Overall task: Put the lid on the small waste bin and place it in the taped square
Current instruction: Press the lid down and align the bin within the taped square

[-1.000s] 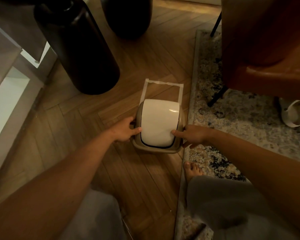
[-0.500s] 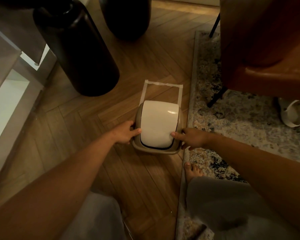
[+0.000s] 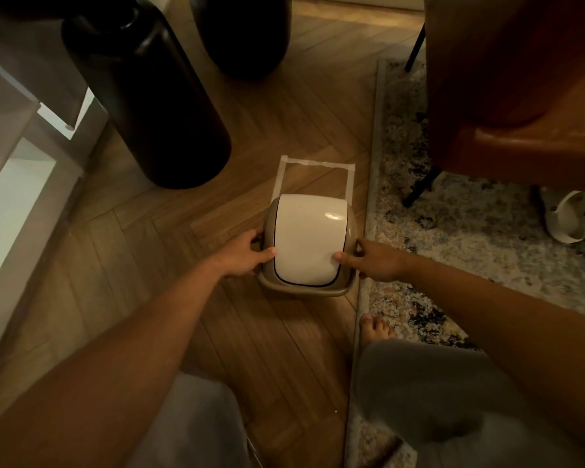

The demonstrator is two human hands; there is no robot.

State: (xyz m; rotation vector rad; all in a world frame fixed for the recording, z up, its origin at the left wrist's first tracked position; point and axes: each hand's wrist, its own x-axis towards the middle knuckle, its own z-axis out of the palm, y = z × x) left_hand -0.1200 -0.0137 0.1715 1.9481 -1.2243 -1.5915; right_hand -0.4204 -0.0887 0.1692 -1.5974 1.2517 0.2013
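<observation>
The small waste bin is beige and stands on the wood floor with its white swing lid seated on top. My left hand grips its left side, thumb on the lid's edge. On the right side, my right hand holds it with a finger on the lid. The taped square of white tape lies just beyond; the bin covers its near part, and its far edge and both side strips still show.
A tall dark vase stands to the far left, a second dark vessel behind it. A patterned rug borders the right, with a brown chair and pale sandals. My bare foot rests near the bin. White shelving lies left.
Both hands have slid the bin a little farther away, deeper into the taped square. The grip on its two sides is unchanged.
</observation>
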